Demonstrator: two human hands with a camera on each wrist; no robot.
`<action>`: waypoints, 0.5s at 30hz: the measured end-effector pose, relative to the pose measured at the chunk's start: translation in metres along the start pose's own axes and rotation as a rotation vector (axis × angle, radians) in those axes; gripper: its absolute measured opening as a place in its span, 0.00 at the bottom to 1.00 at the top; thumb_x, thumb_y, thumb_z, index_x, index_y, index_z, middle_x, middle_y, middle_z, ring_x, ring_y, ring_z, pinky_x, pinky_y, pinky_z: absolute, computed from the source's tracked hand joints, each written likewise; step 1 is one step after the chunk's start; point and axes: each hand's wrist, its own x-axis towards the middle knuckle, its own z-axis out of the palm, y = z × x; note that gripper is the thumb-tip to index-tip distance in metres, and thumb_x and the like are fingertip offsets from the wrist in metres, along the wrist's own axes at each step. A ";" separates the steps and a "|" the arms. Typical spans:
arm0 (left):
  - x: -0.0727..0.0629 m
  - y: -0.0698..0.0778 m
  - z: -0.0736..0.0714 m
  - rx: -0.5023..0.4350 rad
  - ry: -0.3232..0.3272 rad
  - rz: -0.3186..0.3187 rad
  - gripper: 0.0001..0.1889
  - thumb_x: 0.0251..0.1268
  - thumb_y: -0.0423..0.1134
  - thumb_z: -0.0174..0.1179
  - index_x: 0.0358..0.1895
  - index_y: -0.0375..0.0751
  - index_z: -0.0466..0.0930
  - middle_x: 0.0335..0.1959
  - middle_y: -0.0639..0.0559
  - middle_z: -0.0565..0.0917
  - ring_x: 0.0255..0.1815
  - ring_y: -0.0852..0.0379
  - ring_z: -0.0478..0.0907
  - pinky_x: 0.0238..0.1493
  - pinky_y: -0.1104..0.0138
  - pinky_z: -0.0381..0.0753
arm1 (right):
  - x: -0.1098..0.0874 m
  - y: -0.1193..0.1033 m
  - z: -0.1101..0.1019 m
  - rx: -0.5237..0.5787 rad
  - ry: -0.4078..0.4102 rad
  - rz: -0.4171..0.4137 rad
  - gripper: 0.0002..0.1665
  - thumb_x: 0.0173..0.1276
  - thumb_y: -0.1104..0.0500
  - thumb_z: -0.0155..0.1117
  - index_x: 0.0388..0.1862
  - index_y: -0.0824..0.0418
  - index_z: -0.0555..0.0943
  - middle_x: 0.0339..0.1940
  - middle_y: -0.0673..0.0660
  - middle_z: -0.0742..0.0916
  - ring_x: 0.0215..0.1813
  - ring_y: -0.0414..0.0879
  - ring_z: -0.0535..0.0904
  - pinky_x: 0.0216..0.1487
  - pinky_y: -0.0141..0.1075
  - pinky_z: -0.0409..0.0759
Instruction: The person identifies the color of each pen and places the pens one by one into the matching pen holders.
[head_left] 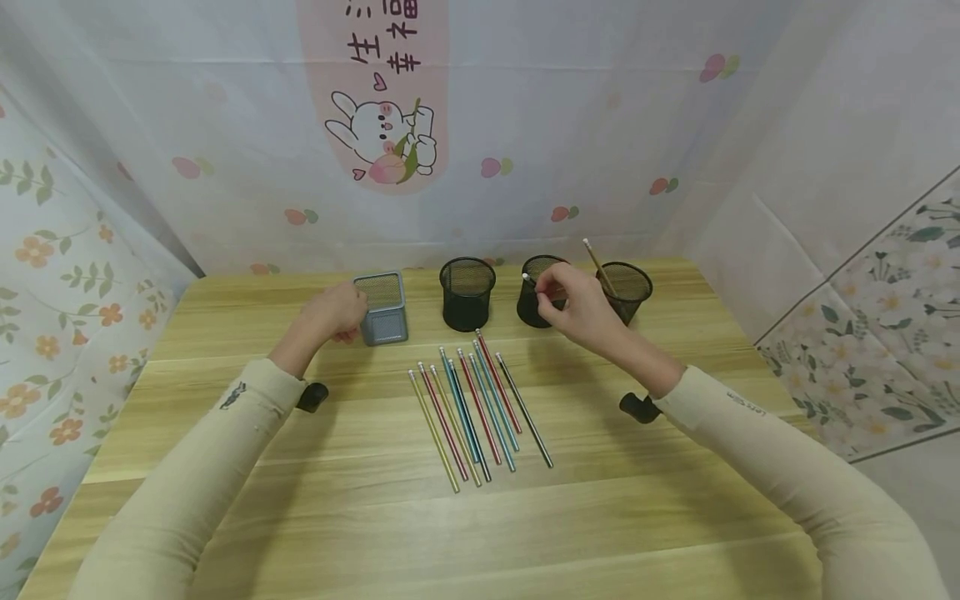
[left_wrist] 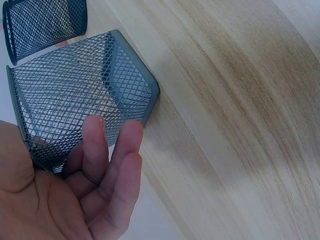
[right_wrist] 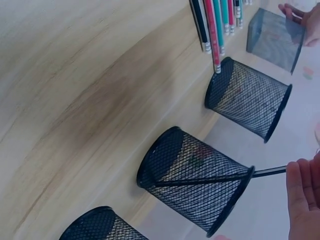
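My left hand (head_left: 333, 310) is at the left side of a square grey mesh pencil holder (head_left: 386, 327), which stands on the table. In the left wrist view, thumb and forefinger meet at the rim while the other fingers lie loosely bent along the mesh wall. A black pencil (right_wrist: 270, 172) is pinched near its white eraser end by my right hand (head_left: 581, 308). Its lower part slants down inside a round black mesh cup (right_wrist: 200, 180), visible through the wall. Another round cup (head_left: 630, 293), right of that hand, has a gold pencil (head_left: 600, 267) leaning in it.
Another round black cup (head_left: 467, 304) stands between the square holder and the cup under my right hand. Several gold, red, blue and black pencils (head_left: 487, 408) lie side by side on the wooden table (head_left: 600, 533). A printed cloth (head_left: 585, 125) hangs behind.
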 end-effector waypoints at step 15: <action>-0.001 0.000 0.001 0.004 0.004 -0.001 0.29 0.83 0.39 0.26 0.30 0.33 0.77 0.18 0.45 0.82 0.19 0.51 0.78 0.22 0.63 0.76 | -0.002 -0.013 0.004 0.043 -0.054 0.048 0.08 0.66 0.75 0.64 0.42 0.67 0.77 0.39 0.57 0.82 0.39 0.46 0.83 0.42 0.37 0.83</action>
